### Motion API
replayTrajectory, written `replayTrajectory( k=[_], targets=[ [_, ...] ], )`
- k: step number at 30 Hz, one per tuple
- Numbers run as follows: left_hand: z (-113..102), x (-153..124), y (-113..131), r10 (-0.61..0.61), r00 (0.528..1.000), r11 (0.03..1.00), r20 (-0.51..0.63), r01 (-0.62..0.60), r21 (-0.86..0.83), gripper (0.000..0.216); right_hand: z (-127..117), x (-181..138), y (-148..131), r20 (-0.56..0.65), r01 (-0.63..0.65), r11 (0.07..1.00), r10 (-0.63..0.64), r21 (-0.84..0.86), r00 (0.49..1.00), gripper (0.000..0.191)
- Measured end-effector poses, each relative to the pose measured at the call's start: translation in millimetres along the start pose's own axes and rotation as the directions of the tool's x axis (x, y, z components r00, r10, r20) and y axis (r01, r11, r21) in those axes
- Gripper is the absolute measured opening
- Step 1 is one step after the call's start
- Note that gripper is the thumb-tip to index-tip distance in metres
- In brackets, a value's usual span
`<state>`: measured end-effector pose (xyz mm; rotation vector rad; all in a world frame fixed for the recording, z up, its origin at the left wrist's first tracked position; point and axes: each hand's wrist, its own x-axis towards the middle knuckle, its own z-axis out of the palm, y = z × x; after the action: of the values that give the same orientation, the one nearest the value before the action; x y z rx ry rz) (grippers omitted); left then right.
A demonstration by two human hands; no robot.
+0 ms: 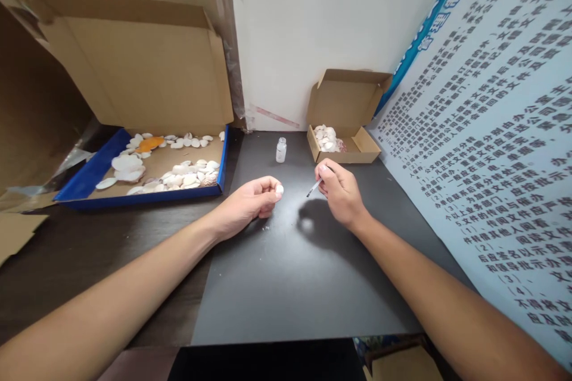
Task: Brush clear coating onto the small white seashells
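Between the thumb and fingers of my left hand (250,205) is a small white shell (279,189), mostly covered by the fingertips. My right hand (340,191) is closed round a thin, pale brush (314,188), its dark tip pointing down and left toward the shell. Brush and shell are apart, both held above the dark grey mat (286,286). Beyond my hands, a small clear bottle (281,150) stands upright, with whitish contents and no cap visible on its neck.
At the left, an open blue-edged cardboard box (147,198) holds many white shells and an orange one (150,143). A smaller open box (348,156) with white shells stands at the back right. A printed poster (500,149) lines the right side. Tiny white crumbs lie on the mat.
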<state>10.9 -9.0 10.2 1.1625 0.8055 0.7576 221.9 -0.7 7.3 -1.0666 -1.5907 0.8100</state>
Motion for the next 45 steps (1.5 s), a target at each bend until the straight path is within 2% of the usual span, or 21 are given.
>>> replayTrajectory(
  k=[8,16,27,35,41,45],
  targets=[
    [5,-5,-2,-0.020,0.996,0.989,0.084,0.008,0.146,0.018,4,-4,-13,-0.029,0.027,0.968,-0.036,-0.249,0.999,0.037],
    [7,-9,0,-0.009,0.993,0.981,0.120,-0.015,0.193,0.018,6,-5,-14,0.007,0.064,0.944,-0.065,-0.325,0.998,0.038],
    [10,-10,2,-0.022,0.993,0.973,0.114,-0.005,0.231,0.025,5,-4,-15,0.002,0.092,0.929,-0.098,-0.359,0.995,0.039],
    [9,-11,1,-0.027,0.995,0.967,0.098,0.001,0.253,0.024,6,-4,-14,0.017,0.107,0.924,-0.109,-0.366,0.994,0.039],
    [8,-10,0,-0.011,0.995,0.965,0.100,-0.016,0.261,0.019,3,-3,-16,-0.021,0.088,0.927,-0.103,-0.364,0.994,0.038],
    [9,-10,0,-0.014,0.996,0.969,0.093,-0.009,0.245,0.024,6,-4,-15,0.026,0.099,0.934,-0.096,-0.342,0.995,0.038]
  ],
)
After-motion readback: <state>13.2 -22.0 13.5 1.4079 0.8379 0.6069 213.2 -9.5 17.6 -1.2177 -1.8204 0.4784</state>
